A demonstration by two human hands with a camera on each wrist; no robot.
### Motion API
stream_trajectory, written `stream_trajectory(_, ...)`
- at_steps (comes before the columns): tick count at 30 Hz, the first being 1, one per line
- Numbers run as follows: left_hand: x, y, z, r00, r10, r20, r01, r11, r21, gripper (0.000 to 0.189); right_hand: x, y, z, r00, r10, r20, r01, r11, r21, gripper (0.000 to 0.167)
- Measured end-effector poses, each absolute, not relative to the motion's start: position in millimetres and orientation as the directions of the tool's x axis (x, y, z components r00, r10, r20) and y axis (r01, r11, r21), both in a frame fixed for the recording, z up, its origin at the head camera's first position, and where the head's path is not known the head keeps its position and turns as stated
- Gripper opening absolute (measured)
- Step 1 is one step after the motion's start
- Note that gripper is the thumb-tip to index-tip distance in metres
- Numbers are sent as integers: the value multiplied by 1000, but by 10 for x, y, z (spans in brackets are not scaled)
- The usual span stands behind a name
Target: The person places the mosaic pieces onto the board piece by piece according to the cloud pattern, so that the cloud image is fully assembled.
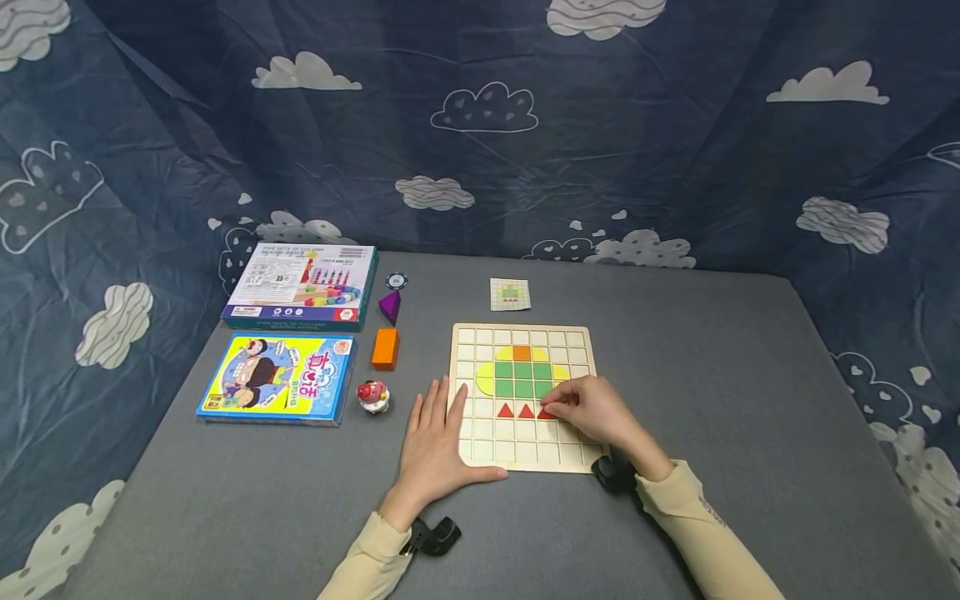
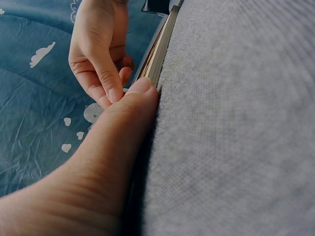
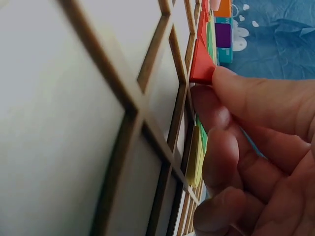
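A wooden grid board [image 1: 487,452] lies on the table with green square tiles [image 1: 522,368], an orange square tile [image 1: 522,353] and yellow rounded tiles [image 1: 485,379] set in its cells. Below the green ones, two red triangle tiles [image 1: 526,411] sit in a row. My right hand [image 1: 596,408] pinches a third red triangle tile [image 3: 201,66] between thumb and forefinger, at the right end of that row. My left hand [image 1: 435,446] rests with straight, spread fingers at the board's left edge, its thumb [image 2: 120,128] along the front edge.
Behind the board lies a small pattern card [image 1: 510,294]. To the left are two boxes [image 1: 300,287], [image 1: 277,379] as a colouring-style set box and a blue game box, plus a purple block [image 1: 390,307], an orange block [image 1: 386,349], a round chip [image 1: 396,281] and a small figurine [image 1: 373,397].
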State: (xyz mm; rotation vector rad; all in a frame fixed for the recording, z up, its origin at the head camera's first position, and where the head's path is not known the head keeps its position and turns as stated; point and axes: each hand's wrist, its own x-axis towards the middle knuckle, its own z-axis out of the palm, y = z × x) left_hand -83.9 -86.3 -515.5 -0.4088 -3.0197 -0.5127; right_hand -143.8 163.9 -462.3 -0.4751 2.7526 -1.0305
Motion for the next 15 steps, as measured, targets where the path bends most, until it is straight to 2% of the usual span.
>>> stream_trajectory(15,-828,-873,-5181,-962,248,116,273,908,318,130,-1457,1594,-4641,-947,-318,-38,-226,748,-625,4)
